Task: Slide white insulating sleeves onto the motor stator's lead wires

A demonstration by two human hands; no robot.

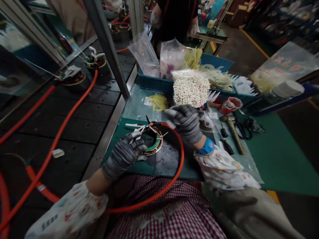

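My left hand (126, 151), in a grey striped glove with pale fingertips, grips the left side of a ring-shaped motor stator (157, 142). The stator lies on the bench, showing copper windings, a green inner ring and white sleeved leads at its top. A thick orange cable (182, 149) joins it there and loops round to my lap. My right hand (185, 122), gloved alike, is raised to the right of the stator, just in front of a bag of small white beads (190, 88). Motion smears its fingers, so what they hold, if anything, is unclear.
A blue bin (156, 83) with bags and cable ties stands behind. Yellow ties (158, 102) lie on plastic. At right are a hammer (235, 134), black scissors (243, 129) and a red cup (230, 104). More stators (74, 79) sit on the left conveyor; a person stands beyond.
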